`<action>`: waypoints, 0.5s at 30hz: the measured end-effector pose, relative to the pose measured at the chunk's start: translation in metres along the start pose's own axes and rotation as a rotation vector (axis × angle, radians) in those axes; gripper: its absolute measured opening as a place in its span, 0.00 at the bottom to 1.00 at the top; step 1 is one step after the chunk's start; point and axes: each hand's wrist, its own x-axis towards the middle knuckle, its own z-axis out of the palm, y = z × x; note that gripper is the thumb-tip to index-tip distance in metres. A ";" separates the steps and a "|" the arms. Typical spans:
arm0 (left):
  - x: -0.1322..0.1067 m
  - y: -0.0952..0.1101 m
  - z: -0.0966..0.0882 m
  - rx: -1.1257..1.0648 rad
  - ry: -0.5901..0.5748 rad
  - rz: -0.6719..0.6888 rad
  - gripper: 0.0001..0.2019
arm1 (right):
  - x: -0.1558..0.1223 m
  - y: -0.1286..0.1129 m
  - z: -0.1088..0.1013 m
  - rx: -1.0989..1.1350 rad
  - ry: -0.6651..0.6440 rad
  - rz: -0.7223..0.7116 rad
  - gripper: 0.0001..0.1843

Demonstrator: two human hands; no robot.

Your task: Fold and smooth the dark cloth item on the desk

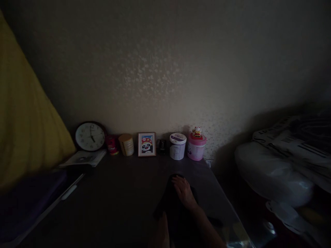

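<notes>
The room is dim. My right hand (183,191) lies palm down on a dark cloth (172,206) spread on the dark tabletop (116,196), fingers stretched flat towards the wall. Only a sliver of my left hand (162,230) shows at the bottom edge, resting on the near end of the same cloth; its fingers are too dark to read. Both hands sit well short of the row of items along the wall.
Along the wall stand a round clock (90,136), a red can (112,145), a tan tin (126,144), a framed panda picture (147,144), a white tub (177,146) and a pink tub (196,146) topped by a cat figurine. Yellow fabric (23,117) hangs left; bags (274,168) pile right.
</notes>
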 end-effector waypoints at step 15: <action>0.003 -0.005 -0.018 -0.200 -0.064 -0.109 0.33 | -0.013 -0.031 -0.005 0.043 0.034 0.124 0.15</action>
